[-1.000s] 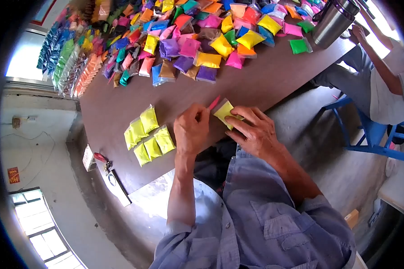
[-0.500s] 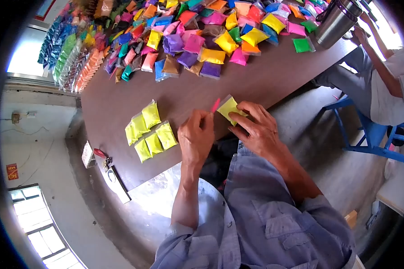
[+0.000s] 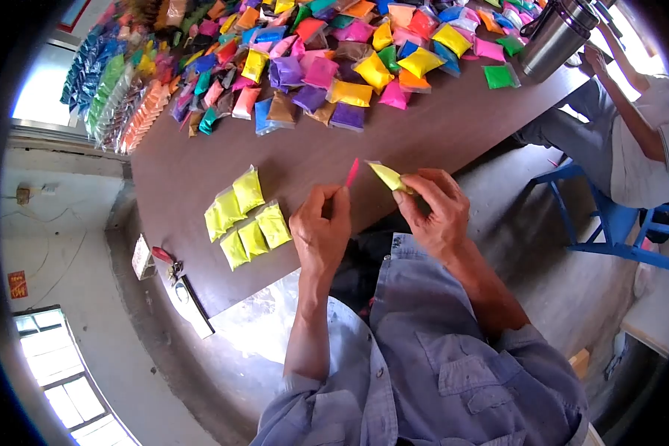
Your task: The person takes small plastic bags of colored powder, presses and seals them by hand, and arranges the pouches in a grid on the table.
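Note:
My left hand (image 3: 321, 227) is closed in a pinch on a thin pink strip (image 3: 353, 172), which sticks up past the fingertips. Between the thumb and fingers of my right hand (image 3: 440, 217) is a small yellow packet (image 3: 384, 176), tilted so that it shows narrow. The packet and the strip are apart, both over the near edge of the brown table. Left of my left hand, several matching yellow packets (image 3: 253, 239) lie in two rows on the tabletop.
A large heap of coloured packets (image 3: 349, 93) covers the far side of the brown table (image 3: 305, 152). A steel flask (image 3: 559, 41) stands at the far right. Keys (image 3: 175, 271) lie at the left edge. Another person sits at right on a blue stool (image 3: 609, 223).
My right hand has turned the yellow packet from nearly flat to a steep tilt, with the fingers now pinching its lower end. The pink strip in my left hand points more upright.

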`<state>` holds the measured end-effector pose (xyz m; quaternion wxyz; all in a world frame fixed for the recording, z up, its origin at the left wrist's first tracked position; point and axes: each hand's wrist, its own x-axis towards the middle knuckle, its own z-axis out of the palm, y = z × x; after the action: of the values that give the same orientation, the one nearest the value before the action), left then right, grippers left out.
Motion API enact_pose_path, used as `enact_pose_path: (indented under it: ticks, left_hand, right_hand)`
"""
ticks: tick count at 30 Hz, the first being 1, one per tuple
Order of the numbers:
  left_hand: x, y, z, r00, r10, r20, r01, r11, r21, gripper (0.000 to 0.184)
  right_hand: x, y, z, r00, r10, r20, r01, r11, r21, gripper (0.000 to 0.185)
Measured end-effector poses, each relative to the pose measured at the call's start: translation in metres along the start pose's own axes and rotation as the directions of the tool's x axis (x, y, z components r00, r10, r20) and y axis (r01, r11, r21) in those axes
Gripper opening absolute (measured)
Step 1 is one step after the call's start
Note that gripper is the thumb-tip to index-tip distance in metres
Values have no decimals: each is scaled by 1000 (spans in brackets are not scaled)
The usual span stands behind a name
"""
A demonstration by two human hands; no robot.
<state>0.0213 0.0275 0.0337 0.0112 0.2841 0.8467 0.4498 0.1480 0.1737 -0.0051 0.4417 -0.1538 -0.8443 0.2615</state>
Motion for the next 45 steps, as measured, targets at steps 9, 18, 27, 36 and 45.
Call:
enact_pose_path:
  ticks: [9, 18, 27, 36, 45]
  left_hand:
    - [-7, 12, 39, 968, 217, 126, -209, 975, -70, 8]
    - [19, 8, 28, 970, 116, 213, -116, 993, -16, 11]
    - [5, -10, 20, 983, 117, 138, -133, 985, 114, 10]
    - [-14, 1, 28, 965, 190, 182, -206, 975, 77, 11]
    - [-10, 7, -18, 995, 103, -15, -104, 995, -8, 8]
  right_hand:
    - [-11, 8, -3, 969, 247, 23, -248, 967, 55, 16]
    - [-10, 2, -3, 934, 353, 52, -355, 934, 46, 11]
    - [-14, 0, -6, 925, 365, 107, -370, 929, 28, 13]
    - [-19, 7, -1, 947, 314, 63, -318, 947, 55, 14]
    - [-18, 0, -4, 916, 394, 76, -400, 911, 98, 12]
